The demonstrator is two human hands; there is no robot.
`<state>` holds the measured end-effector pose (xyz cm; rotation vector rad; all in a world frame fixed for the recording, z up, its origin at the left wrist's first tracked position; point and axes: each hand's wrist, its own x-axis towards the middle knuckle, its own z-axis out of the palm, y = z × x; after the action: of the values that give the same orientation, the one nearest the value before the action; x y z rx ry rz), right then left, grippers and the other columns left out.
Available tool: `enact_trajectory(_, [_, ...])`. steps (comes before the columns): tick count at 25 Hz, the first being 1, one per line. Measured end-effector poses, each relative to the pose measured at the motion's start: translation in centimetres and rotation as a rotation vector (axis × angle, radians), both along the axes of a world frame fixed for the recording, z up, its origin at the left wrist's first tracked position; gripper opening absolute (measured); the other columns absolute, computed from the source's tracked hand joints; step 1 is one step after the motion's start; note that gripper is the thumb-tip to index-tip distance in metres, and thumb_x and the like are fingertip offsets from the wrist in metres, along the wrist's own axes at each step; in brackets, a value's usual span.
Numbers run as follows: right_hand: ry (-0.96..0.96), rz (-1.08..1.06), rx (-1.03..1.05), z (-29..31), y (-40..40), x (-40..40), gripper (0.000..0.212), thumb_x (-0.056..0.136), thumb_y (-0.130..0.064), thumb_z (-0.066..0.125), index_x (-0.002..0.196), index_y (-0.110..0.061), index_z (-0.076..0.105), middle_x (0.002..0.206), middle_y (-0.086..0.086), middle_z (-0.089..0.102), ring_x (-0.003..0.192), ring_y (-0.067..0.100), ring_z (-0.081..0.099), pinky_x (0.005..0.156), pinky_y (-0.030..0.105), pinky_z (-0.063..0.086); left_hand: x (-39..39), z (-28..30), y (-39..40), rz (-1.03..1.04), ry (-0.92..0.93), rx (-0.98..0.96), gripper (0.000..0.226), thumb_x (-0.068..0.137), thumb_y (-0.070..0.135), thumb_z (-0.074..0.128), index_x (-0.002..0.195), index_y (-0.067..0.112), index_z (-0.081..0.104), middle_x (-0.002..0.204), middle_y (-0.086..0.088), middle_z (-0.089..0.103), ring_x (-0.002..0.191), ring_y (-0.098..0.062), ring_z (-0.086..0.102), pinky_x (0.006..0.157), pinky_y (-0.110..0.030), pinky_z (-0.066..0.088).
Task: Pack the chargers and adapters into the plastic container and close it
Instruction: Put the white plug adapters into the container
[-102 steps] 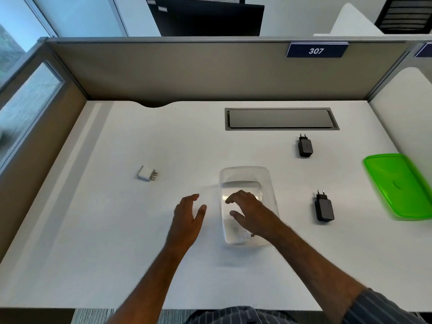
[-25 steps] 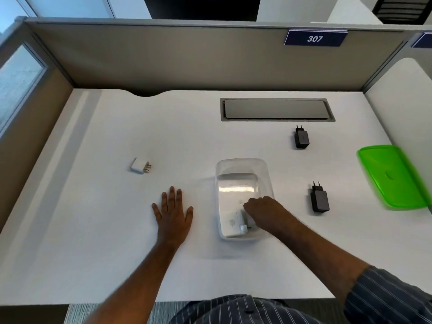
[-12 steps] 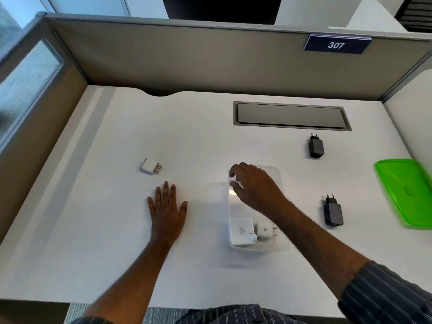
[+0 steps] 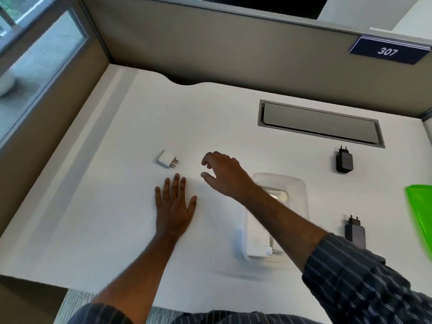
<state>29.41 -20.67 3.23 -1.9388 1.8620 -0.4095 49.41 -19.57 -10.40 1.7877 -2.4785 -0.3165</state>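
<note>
Where half a second ago the right hand (image 4: 224, 175) hung over the far end of the plastic container (image 4: 297, 195), it has now crossed left past the container and hovers above the desk (image 4: 93, 218), fingers spread and curled, holding nothing, close to the white adapter (image 4: 166, 159). That adapter lies alone toward the left side of the desk, prongs pointing right. The left hand (image 4: 174, 208) has stayed flat on the desk, palm down, empty. Near the front edge the clear container sits open with white chargers (image 4: 257, 247) in its near end. Two black chargers (image 4: 344, 161) lie to its right; the green lid (image 4: 420, 216) is at the right edge.
</note>
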Motion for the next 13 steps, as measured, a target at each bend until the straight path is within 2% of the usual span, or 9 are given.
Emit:
enact_trajectory(6, [-0.009, 0.033, 0.092, -3.0, -5.8, 4.0, 0.044, 0.092, -0.040, 0.064, 0.127, -0.015, 0.052, 0.122, 0.002, 0.059, 0.112, 0.027, 0.057, 0.094, 0.043, 0.045, 0.1, -0.8, -0.4, 0.009, 0.027, -0.016, 0.072, 0.101, 0.057, 0.030, 0.161, 0.018, 0.022, 0.170, -0.005, 0.023, 0.159, -0.029, 0.014, 0.126, -0.059, 0.012])
enact_trajectory(10, [0.130, 0.057, 0.060, -5.1, -9.2, 7.2, 0.057, 0.086, -0.048, 0.068, 0.127, -0.012, 0.052, 0.120, 0.007, 0.060, 0.108, 0.030, 0.059, 0.089, 0.044, 0.047, 0.1, -1.2, -0.4, 0.015, 0.031, -0.020, 0.073, 0.101, 0.057, 0.034, 0.161, 0.017, 0.023, 0.168, -0.008, 0.028, 0.159, -0.029, 0.016, 0.126, -0.058, 0.013])
enact_trajectory(13, [0.159, 0.058, 0.075, -6.3, -10.8, 8.8, 0.064, 0.082, -0.052, 0.072, 0.125, -0.010, 0.051, 0.119, 0.009, 0.059, 0.106, 0.031, 0.059, 0.085, 0.044, 0.048, 0.2, -1.3, -0.3, 0.013, 0.027, -0.038, 0.070, 0.102, 0.056, 0.036, 0.159, 0.015, 0.028, 0.167, -0.010, 0.030, 0.159, -0.029, 0.017, 0.127, -0.058, 0.013])
